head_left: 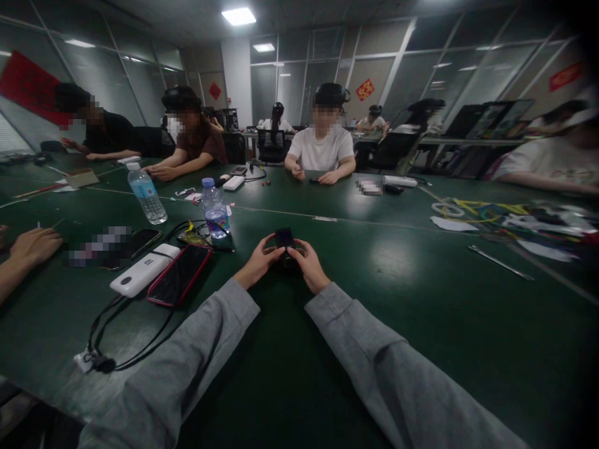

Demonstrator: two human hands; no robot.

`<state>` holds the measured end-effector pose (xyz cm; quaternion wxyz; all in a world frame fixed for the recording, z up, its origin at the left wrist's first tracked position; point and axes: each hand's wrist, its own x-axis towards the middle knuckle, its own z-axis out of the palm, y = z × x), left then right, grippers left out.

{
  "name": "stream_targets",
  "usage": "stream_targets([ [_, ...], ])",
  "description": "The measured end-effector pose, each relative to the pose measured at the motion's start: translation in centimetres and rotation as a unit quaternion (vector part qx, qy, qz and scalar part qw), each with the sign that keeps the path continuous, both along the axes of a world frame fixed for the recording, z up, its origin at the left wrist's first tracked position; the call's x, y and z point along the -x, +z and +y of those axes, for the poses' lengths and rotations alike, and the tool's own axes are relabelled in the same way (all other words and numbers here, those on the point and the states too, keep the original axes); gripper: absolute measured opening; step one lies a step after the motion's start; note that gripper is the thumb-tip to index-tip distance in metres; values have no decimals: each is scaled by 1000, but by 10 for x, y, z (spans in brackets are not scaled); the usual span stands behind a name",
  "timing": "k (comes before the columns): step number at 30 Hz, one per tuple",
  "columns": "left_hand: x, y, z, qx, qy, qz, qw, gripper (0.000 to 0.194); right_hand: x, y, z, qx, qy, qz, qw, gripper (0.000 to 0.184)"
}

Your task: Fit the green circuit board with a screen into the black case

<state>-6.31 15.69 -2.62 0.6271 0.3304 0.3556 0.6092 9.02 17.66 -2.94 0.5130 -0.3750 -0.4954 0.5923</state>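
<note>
My left hand [259, 260] and my right hand [309, 262] meet over the green table, both closed around a small black box-like object [283, 238]. My thumbs press on its near side while the fingers curl along its flanks. A dark part stands up at its top; its exact kind is too dim to make out. To the left of my hands lie a phone with a red edge [181, 274] and a white power bank [143, 272] with a black cable. A water bottle with a purple cap [215, 215] stands just beyond them.
A second water bottle [147, 196] stands farther left. At the right lie a wrench [500, 263] and a pile of tangled cables [528, 218]. A co-worker's hand [35, 246] rests at the left edge. Several people sit around the green table [421, 324].
</note>
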Motion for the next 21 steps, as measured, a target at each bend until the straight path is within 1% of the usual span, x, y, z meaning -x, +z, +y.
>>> stream_targets([
  [2,-1,-2,0,-8,3,18,1000,75,-1,-1,1,4,-3,-4,1000,55],
  [7,1,-4,1,-16,-2,31,999,78,-1,-1,0,7,-4,-13,1000,54],
  [12,2,-5,2,-16,-3,31,999,82,-1,0,0,2,6,5,1000,53],
  [16,2,-5,0,-26,-4,29,999,81,-2,-1,1,-1,20,6,1000,54],
  [21,2,-2,-1,-19,3,28,999,79,-3,1,0,-1,26,1,1000,54],
])
